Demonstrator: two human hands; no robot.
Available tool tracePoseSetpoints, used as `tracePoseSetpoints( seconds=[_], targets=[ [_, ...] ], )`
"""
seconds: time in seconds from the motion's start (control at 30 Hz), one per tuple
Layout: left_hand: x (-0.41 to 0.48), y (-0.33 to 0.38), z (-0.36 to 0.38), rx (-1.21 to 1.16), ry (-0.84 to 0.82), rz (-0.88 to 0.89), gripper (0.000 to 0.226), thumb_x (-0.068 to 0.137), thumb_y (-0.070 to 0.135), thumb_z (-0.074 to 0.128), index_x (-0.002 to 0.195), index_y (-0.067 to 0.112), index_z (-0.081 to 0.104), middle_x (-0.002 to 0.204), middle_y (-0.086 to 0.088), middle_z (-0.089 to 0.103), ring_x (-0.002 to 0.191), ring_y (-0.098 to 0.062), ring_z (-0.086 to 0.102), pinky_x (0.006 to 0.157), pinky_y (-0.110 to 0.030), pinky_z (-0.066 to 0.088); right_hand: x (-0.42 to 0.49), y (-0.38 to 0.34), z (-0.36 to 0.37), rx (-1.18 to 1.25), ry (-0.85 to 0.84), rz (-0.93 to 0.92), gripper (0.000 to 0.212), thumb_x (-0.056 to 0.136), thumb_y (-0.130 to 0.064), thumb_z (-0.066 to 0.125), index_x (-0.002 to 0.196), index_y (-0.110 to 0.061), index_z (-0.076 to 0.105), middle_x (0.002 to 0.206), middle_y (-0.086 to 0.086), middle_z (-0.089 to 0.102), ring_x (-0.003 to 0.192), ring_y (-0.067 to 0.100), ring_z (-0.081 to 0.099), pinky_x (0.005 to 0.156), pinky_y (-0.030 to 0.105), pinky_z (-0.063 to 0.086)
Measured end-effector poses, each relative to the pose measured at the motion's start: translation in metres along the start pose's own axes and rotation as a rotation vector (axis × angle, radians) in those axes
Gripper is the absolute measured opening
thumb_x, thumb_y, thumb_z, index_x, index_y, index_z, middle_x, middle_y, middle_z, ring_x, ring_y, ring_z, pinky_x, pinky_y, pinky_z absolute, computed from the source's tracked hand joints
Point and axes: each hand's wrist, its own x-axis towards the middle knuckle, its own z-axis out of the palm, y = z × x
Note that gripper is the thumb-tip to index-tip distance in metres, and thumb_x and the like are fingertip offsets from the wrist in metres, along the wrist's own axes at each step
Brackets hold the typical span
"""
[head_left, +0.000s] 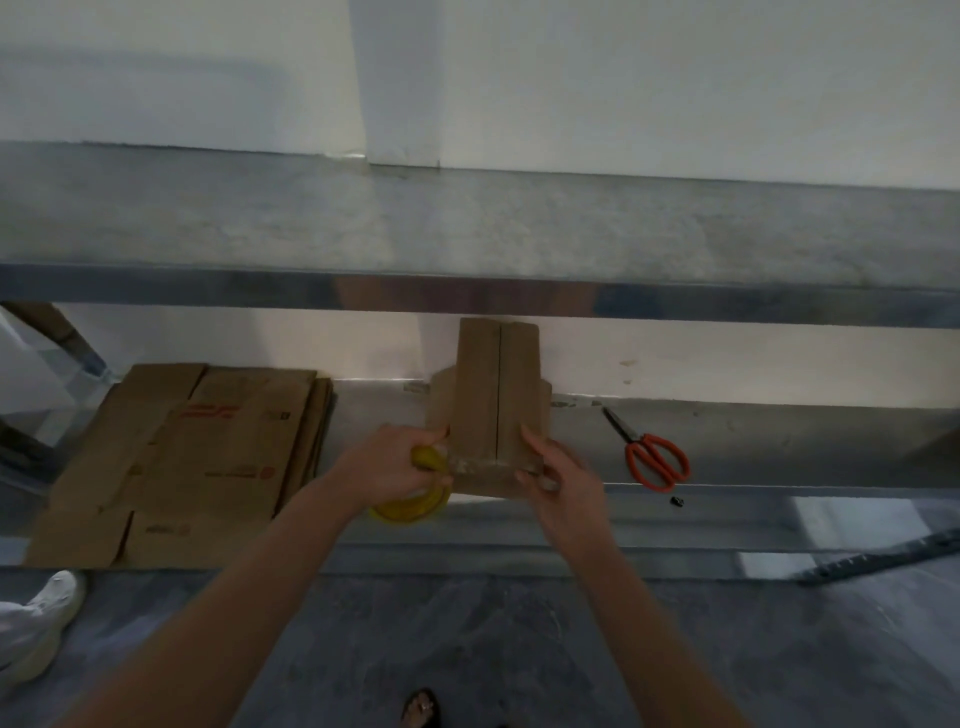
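A small brown cardboard box (493, 395) stands on the lower metal shelf (753, 441), its two closed flaps meeting in a centre seam. My left hand (395, 462) grips a yellow roll of clear tape (415, 504) at the box's near left corner. A strip of tape runs across the box's near edge. My right hand (558, 470) holds the box's near right corner, fingers curled round the edge and pressing on the tape.
A stack of flattened cardboard boxes (182, 467) lies on the shelf at the left. Orange-handled scissors (652, 457) lie to the right of the box. An upper shelf (467, 228) overhangs. A white shoe (47, 623) and a sandalled foot (421, 709) are on the floor.
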Motion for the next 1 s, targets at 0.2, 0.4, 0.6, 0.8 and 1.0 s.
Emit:
tracePoseSetpoints(
  seconds=[0.2,0.4,0.6,0.8,1.0],
  targets=[
    [0.0,-0.024,0.013,-0.027,-0.053,0.04,0.075,0.082,0.047,0.071,0.145,0.024,0.039,0.136,0.004,0.055,0.12,-0.009,0.051,0.093,-0.014,0.033,-0.007,0.015,0.018,-0.071,-0.016,-0.019,0.061,0.095,-0.015,0.063,0.134,-0.054,0.039,0.152,-0.009,0.034,0.123,0.006,0.054,0.108,0.033,0.045],
    [-0.005,-0.043,0.018,-0.179,-0.07,0.037,0.063,0.084,0.053,0.065,0.141,0.035,0.044,0.128,0.013,0.054,0.113,-0.003,0.051,0.096,-0.019,0.04,-0.01,0.022,0.03,0.034,-0.007,0.075,0.061,0.097,-0.013,0.058,0.134,-0.058,0.043,0.155,-0.013,0.031,0.111,0.01,0.063,0.071,0.022,0.06],
    [-0.011,-0.041,0.026,0.073,0.152,0.085,0.042,0.083,0.062,0.058,0.121,0.043,0.055,0.111,0.017,0.064,0.1,-0.009,0.06,0.079,-0.025,0.045,-0.005,0.015,0.031,0.04,-0.011,0.107,0.06,0.098,-0.011,0.057,0.135,-0.055,0.042,0.152,-0.018,0.03,0.106,0.005,0.064,0.065,0.018,0.058],
    [-0.004,-0.046,0.022,0.275,0.136,-0.026,0.048,0.083,0.064,0.055,0.126,0.042,0.053,0.118,0.013,0.063,0.107,-0.013,0.059,0.079,-0.027,0.046,-0.002,0.014,0.028,0.039,-0.042,0.122,0.06,0.099,-0.011,0.056,0.138,-0.054,0.041,0.151,-0.021,0.029,0.097,-0.009,0.063,0.063,0.024,0.06],
    [-0.012,-0.046,0.007,-0.329,-0.015,0.057,0.03,0.076,0.039,0.078,0.099,0.043,0.06,0.103,0.022,0.06,0.096,-0.002,0.058,0.079,-0.024,0.047,0.002,0.02,0.019,0.06,-0.05,0.134,0.059,0.099,-0.012,0.054,0.14,-0.053,0.04,0.155,-0.016,0.029,0.098,-0.002,0.064,0.062,0.024,0.06]
  ],
)
